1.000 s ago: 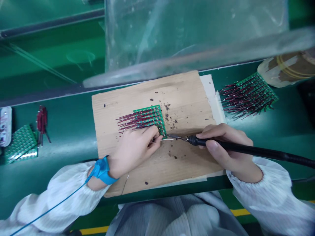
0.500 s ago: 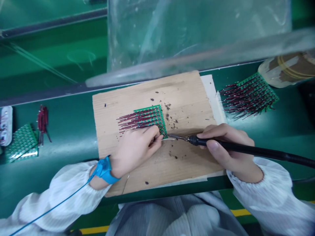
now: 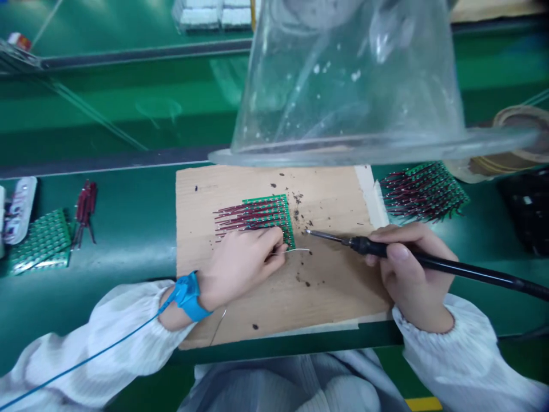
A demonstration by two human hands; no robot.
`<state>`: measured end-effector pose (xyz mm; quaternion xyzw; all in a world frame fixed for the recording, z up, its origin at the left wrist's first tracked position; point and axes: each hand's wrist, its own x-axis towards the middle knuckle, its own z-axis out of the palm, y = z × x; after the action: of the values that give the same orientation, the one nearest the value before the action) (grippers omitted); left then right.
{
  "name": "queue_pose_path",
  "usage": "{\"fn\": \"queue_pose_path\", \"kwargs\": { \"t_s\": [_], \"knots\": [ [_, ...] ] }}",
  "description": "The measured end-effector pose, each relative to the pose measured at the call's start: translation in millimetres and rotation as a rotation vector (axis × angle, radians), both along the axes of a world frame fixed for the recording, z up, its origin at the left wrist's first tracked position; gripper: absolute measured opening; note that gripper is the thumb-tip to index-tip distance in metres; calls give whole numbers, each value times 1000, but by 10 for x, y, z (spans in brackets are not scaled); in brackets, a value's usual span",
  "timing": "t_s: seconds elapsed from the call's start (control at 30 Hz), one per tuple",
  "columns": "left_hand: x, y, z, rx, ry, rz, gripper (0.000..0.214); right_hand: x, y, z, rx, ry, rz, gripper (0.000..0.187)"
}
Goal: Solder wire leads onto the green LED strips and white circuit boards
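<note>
Two hands busy here, and from my end of the feed it looks like I'm mid-soldering, with the tip off the joint. My left hand point(image 3: 242, 262) has thumb and forefinger pinched on a thin solder wire point(image 3: 300, 249), its loose end poking out right of the fingertips. The circuit board point(image 3: 289, 220) sits partly under those fingers, dark red wires point(image 3: 234, 214) sticking out left, beyond the knuckles. My right hand point(image 3: 414, 286) is wrapped round the soldering iron point(image 3: 463, 270), its tip apart from the board, right of the left fingers. I'd say the next move calls for bringing tip and solder together at the board edge by the fingertips. Can't tell which joint; the knuckles hide too much.
</note>
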<state>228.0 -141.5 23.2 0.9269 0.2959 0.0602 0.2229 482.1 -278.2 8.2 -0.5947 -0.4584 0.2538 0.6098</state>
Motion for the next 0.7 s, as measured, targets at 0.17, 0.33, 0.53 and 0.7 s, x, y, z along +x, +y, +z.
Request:
{"fn": "queue_pose_path", "kwargs": {
  "t_s": [0.17,0.33,0.53,0.7],
  "knots": [
    [-26,42,26,-144,-38,-20,18,15,114,24,73,134,-99,11],
    [-154,372,240,-199,-148,40,25,67,148,40,62,181,-181,12],
    [-470,1078,606,-213,-311,435,31,171,133,-8,53,203,-179,14],
    [-624,1292,657,-326,-412,535,35,170,123,-73,43,120,-218,20]
  ]
}}
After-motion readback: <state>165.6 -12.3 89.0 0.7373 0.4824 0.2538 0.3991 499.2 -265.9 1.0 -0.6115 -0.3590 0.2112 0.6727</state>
